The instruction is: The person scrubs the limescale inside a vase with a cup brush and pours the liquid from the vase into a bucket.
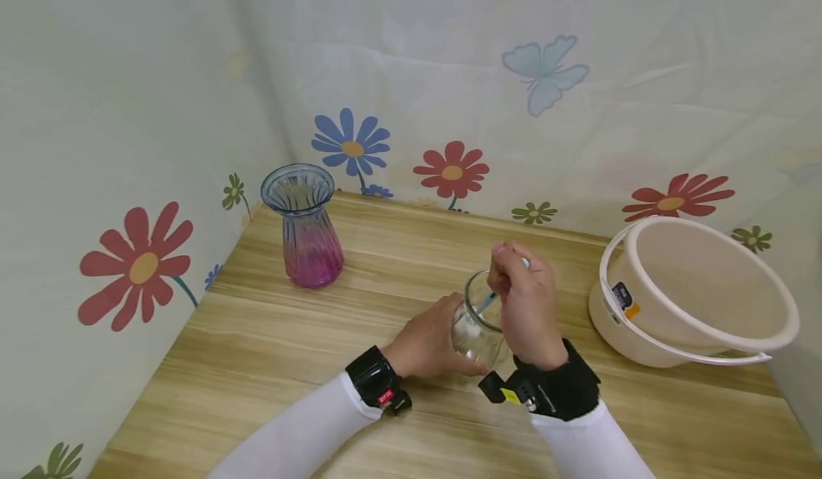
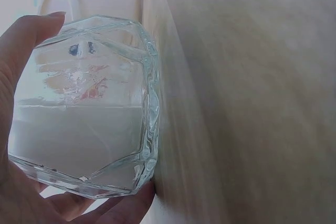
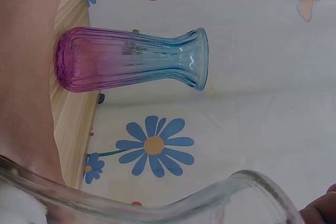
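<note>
A clear glass vase [image 1: 477,347] with a wide round mouth stands near the middle of the wooden table. My left hand [image 1: 424,338] holds its side, thumb and fingers spread around the glass; faceted lower walls [image 2: 79,124] show in the left wrist view. Above the mouth, my right hand [image 1: 529,308] grips the slim light-blue handle of what looks like a bottle brush [image 1: 486,302]. Its white head [image 3: 21,205] is inside the glass, seen at the corner of the right wrist view. The fist hides the upper handle.
A ribbed vase [image 1: 312,247], blue above and pink below, stands upright at the back left. To the right is a cream bucket [image 1: 610,329] with its handle lowered. Flower-printed curtain [image 1: 398,51] encloses the wooden table [image 1: 270,372] at the back and sides.
</note>
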`<state>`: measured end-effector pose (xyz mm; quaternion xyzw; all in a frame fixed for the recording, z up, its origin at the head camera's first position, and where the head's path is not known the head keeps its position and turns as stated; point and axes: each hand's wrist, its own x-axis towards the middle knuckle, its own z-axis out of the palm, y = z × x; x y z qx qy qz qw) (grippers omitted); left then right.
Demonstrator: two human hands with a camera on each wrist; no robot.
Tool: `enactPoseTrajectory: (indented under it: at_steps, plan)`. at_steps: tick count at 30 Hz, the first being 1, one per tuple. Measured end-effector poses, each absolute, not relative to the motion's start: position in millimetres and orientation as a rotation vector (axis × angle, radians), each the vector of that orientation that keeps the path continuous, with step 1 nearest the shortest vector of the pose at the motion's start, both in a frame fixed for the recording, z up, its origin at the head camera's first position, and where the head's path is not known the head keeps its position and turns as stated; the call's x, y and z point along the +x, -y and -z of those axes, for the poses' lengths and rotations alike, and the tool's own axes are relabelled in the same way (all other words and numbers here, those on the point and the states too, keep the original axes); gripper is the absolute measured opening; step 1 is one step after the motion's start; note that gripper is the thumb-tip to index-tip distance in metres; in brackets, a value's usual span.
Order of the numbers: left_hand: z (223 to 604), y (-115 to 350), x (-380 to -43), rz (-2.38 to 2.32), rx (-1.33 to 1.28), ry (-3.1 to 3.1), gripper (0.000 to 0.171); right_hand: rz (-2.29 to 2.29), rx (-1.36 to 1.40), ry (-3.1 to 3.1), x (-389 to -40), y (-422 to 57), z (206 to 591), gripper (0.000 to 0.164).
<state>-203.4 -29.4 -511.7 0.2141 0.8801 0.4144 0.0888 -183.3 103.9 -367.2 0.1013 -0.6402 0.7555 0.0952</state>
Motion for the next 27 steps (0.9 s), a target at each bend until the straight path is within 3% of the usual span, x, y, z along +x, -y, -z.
enactPoseTrajectory:
  at_steps: [16, 27]
  plan:
    - [515.3, 30.3, -202.0, -1.211, 0.652, -2.649, 0.096, -2.22, 0.376, 1.798, -182.5, -122.8, 362.4, 0.044]
    - [513.7, 30.4, -202.4, -1.194, 0.661, -2.658, 0.101, -2.243, 0.507, 1.639, -173.9, -125.0, 335.8, 0.044]
